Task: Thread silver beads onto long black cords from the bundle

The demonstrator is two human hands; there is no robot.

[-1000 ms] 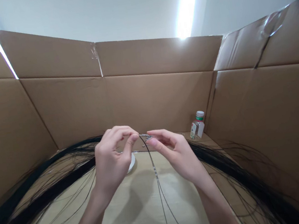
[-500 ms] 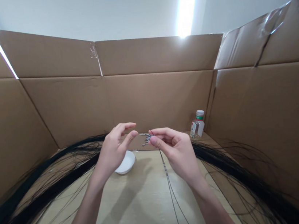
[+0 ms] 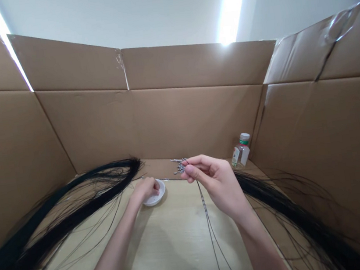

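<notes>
My left hand [image 3: 147,189] reaches into a small white bowl [image 3: 162,195] on the table, fingers closed and pointing down; whatever they pinch is hidden. My right hand [image 3: 215,181] is raised in the middle, thumb and fingers pinched on a dark beaded cord [image 3: 205,207]. A cluster of small silvery beads [image 3: 180,168] sticks out to the left of these fingertips. Just above the cluster is a thin metallic piece [image 3: 176,160], too small to name. Two strands of the cord hang below the right hand, with a few small beads partway down.
A clear bottle with a white cap [image 3: 241,150] stands at the back right corner. Cardboard walls [image 3: 197,115] surround the pale table top [image 3: 177,241]. Long dark hair hangs in at the left [image 3: 77,210] and right [image 3: 284,201].
My left hand has moved from beside the bead cluster down into the white bowl, and its fingers have closed. My right hand keeps its pinch on the cord. The view has shifted slightly.
</notes>
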